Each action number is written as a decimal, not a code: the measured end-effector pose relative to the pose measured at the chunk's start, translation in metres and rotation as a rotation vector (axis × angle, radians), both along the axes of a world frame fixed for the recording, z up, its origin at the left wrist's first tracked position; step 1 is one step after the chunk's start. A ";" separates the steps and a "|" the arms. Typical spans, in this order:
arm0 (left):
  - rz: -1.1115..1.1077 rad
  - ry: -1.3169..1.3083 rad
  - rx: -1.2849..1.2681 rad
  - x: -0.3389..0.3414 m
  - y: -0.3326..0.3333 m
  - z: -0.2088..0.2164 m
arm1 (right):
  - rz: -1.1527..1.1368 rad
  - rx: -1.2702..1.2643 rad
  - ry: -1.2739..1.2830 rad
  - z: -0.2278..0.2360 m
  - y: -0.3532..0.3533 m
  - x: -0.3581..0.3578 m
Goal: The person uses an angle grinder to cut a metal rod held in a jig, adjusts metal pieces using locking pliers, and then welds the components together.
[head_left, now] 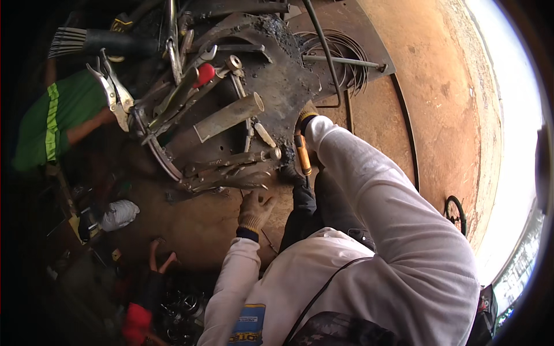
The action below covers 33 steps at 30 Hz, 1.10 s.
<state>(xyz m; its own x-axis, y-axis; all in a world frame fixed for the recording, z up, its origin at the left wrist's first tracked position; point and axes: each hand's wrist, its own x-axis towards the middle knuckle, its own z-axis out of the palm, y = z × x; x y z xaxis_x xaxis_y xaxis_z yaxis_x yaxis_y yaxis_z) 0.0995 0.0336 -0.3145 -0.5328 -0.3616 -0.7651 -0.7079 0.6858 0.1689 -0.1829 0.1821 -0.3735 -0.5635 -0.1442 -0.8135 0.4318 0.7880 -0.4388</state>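
Observation:
My left hand (255, 210), in a tan knitted glove with a dark cuff, is just below the table's near edge. Its thumb and fingers are apart, close to the handles of locking pliers (248, 180). A thin dark line shows on both sides of this hand; whether it is a rod is unclear. My right hand (307, 109), gloved too, reaches to the right edge of the dark steel table (283, 86). The sleeve hides most of its fingers. Just below it is a tool with an orange-yellow handle (303, 154); I cannot tell whether I hold it.
Across the table lie a cut metal tube (231, 117), several clamps, and locking pliers (115, 92). Coiled wire (349, 57) and a bent bar (329, 63) are at the far right. A person in a green shirt (69, 115) works at left; another in red (137, 323) is lower left.

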 end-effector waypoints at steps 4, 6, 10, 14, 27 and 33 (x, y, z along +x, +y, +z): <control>0.093 -0.170 -0.077 0.093 -0.029 0.024 | 0.218 0.121 -0.009 -0.041 0.007 -0.027; 0.149 -0.209 -0.083 0.130 -0.028 0.038 | 0.293 0.159 -0.011 -0.057 0.015 -0.037; 0.304 -0.262 -0.009 0.159 -0.016 0.050 | 0.397 0.208 0.008 -0.066 0.016 -0.058; 0.142 -0.131 0.070 0.187 -0.015 0.031 | 0.480 0.226 0.051 -0.071 0.010 -0.059; 0.390 -0.201 0.143 0.108 -0.022 0.065 | 0.337 0.188 0.275 0.009 0.013 0.003; 0.163 -0.131 0.180 0.120 -0.049 0.051 | 0.134 -0.031 0.511 0.013 0.092 0.092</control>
<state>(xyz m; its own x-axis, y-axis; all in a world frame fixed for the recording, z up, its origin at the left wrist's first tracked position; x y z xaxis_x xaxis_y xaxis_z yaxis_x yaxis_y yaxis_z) 0.2192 -0.0155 -0.2630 -0.3710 -0.2863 -0.8834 -0.8304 0.5282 0.1776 -0.0910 0.2745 -0.3605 -0.8620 -0.2615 -0.4343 0.0534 0.8051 -0.5907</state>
